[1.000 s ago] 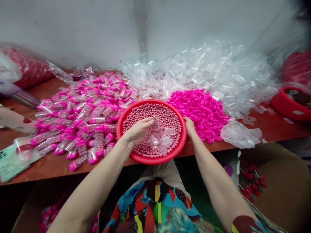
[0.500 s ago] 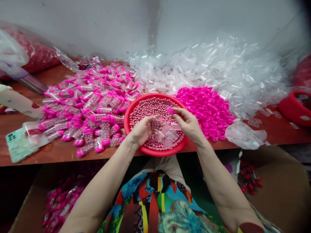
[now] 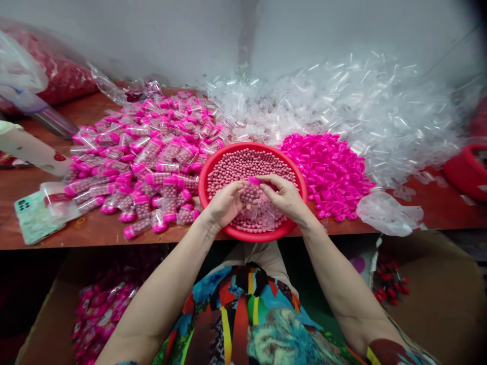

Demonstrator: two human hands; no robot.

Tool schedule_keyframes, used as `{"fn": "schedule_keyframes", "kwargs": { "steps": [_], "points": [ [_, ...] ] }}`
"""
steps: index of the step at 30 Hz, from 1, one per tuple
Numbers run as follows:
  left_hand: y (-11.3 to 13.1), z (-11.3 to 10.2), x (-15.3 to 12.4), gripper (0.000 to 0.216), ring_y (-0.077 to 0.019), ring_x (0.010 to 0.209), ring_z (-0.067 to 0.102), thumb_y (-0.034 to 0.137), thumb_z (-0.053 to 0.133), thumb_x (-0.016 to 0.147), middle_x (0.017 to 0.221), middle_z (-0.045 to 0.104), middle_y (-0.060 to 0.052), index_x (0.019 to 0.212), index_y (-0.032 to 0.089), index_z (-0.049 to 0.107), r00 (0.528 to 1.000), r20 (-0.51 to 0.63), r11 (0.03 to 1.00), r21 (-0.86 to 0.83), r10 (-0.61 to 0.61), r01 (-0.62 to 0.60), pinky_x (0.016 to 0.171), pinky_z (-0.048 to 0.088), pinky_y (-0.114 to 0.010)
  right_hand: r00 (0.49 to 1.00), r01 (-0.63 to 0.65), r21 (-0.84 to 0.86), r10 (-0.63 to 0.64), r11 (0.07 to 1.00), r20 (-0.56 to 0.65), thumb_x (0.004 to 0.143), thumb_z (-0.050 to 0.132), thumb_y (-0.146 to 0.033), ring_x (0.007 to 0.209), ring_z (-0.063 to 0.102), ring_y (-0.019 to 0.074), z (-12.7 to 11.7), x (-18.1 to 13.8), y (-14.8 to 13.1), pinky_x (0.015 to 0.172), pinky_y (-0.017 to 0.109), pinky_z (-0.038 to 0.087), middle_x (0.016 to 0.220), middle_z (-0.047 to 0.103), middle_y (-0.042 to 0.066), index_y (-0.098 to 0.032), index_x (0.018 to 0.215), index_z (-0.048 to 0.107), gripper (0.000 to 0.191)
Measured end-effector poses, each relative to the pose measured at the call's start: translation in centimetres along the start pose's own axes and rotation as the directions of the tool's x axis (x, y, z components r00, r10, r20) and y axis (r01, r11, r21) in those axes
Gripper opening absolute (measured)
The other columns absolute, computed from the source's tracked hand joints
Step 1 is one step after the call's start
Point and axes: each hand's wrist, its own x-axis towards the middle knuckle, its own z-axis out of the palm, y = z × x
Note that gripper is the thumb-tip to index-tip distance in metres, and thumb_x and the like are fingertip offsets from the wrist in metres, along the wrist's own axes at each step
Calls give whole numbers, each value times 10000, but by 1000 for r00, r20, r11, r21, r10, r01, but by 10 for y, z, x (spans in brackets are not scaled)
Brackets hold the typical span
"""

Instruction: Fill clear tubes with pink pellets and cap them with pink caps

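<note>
Watching by head camera from a distance, I note both bare hands close together over a round red plastic basin [image 3: 251,236] of small pink beads [image 3: 247,162]. Left hand [image 3: 225,205]: fingers curled around a small clear plastic container [image 3: 250,195] filled with beads, held above the basin. Right hand [image 3: 286,199]: fingers pinching a bright magenta plastic cap [image 3: 253,180] at the container's upper end; whether it is fully seated I cannot tell. Left of the basin, I log a heap of magenta-capped, bead-filled containers [image 3: 152,157]; right, a pile of loose magenta caps [image 3: 329,175], with transparent plastic pieces [image 3: 353,109] heaped behind. All on a reddish-brown table [image 3: 97,232].
</note>
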Motion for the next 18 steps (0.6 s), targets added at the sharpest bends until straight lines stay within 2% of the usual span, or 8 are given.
{"fn": "schedule_keyframes", "kwargs": {
  "steps": [8, 14, 18],
  "points": [
    [3, 2, 1, 245, -167, 613, 627, 223, 449, 859, 752, 693, -103, 901, 106, 661, 998, -17, 997, 40, -67, 68, 499, 440, -240, 988, 110, 17, -111, 994, 104, 934, 579, -212, 1025, 666, 197, -13, 5, 12, 932, 359, 518, 1091, 730, 55, -257, 1146, 723, 260],
    [-1, 0, -2, 167, -166, 681, 655, 166, 547, 821, 781, 693, -88, 939, 104, 647, 999, -38, 999, 40, -15, 17, 552, 458, -229, 998, 42, 40, -41, 998, -41, 924, 598, -228, 1023, 677, 193, -5, 3, 13, 926, 354, 523, 1080, 732, 53, -242, 1142, 716, 248],
    [-4, 1, -3, 171, -130, 689, 640, 196, 656, 829, 816, 683, -58, 980, 116, 642, 998, -52, 997, 70, 21, -17, 587, 458, -211, 999, 48, 9, -48, 999, -26, 914, 605, -221, 976, 685, 186, 3, 1, 4, 895, 337, 531, 1039, 742, 57, -211, 1102, 719, 220]
  ]
}}
